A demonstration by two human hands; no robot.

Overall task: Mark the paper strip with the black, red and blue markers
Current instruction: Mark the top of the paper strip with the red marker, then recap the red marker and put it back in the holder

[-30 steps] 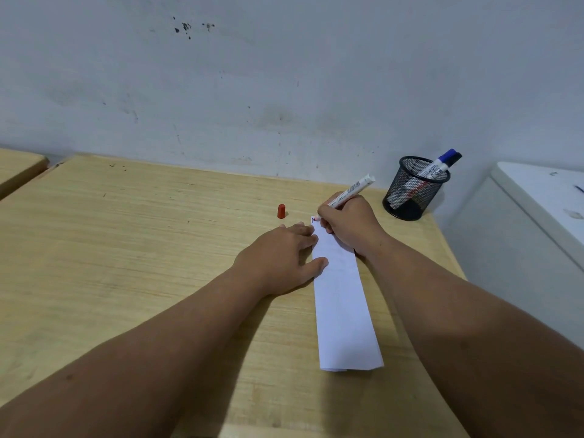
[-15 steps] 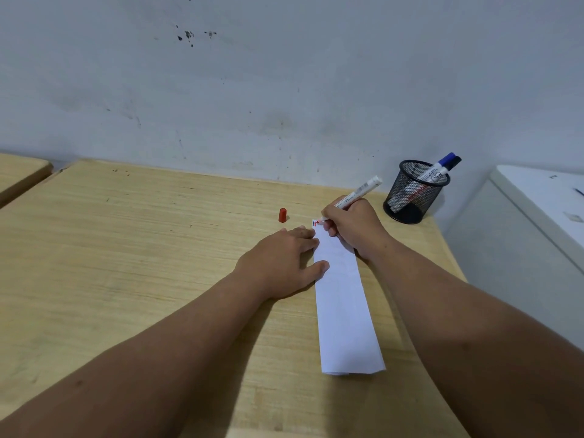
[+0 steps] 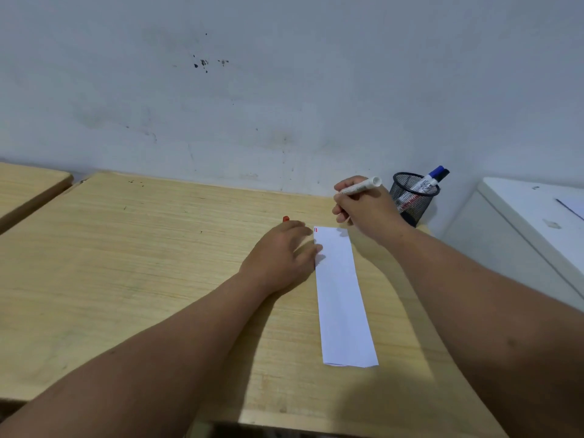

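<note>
Head view: right hand point(image 3: 368, 210) grip clasps red marker point(image 3: 360, 186) above paper strip point(image 3: 343, 298); left hand point(image 3: 278, 257) splayed beside.

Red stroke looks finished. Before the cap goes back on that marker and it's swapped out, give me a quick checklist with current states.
1. Red mark on paper strip: ok, small red mark at its far left corner, a dark one beside it.
2. Red marker lifted clear of the strip: ok, gripped in right hand above the far end.
3. Red cap reachable: ok, on the table just beyond left hand; partly hidden by its fingers.
4. Strip held steady: cannot tell, left hand is blurred at its edge.
5. Blue marker ready: ok, standing in mesh cup.
6. Blue mark already made: cannot tell, too small.
</note>
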